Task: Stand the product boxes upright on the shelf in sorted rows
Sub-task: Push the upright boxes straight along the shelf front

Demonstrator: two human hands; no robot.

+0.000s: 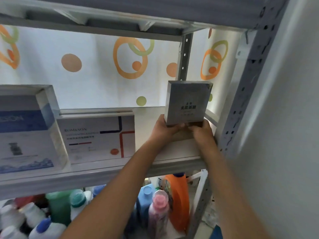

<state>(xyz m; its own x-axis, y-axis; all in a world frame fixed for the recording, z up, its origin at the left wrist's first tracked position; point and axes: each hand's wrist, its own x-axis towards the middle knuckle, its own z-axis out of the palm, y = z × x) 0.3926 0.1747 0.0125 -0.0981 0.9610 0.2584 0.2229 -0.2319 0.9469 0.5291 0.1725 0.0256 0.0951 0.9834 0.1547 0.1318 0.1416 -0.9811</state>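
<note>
Left to right on the shelf (pixel 179 153): a blue-and-white box (pixel 25 130) and a white ROMESON box (pixel 98 138) already stand upright. Then the left hand (pixel 163 129) and right hand (pixel 202 131) both grip the bottom edge of a grey box (pixel 187 102) (long axis vertical), directly above them, seemingly just touching the shelf's right end.

Open shelf (pixel 179 150) stretch lay between white box (pixel 98 138) and right upright (pixel 241 107). Grey box (pixel 187 102) stood at its back right corner. Blue-white box (pixel 27 128) blocked left end. Ample headroom beneath upper shelf (pixel 103 25).
</note>
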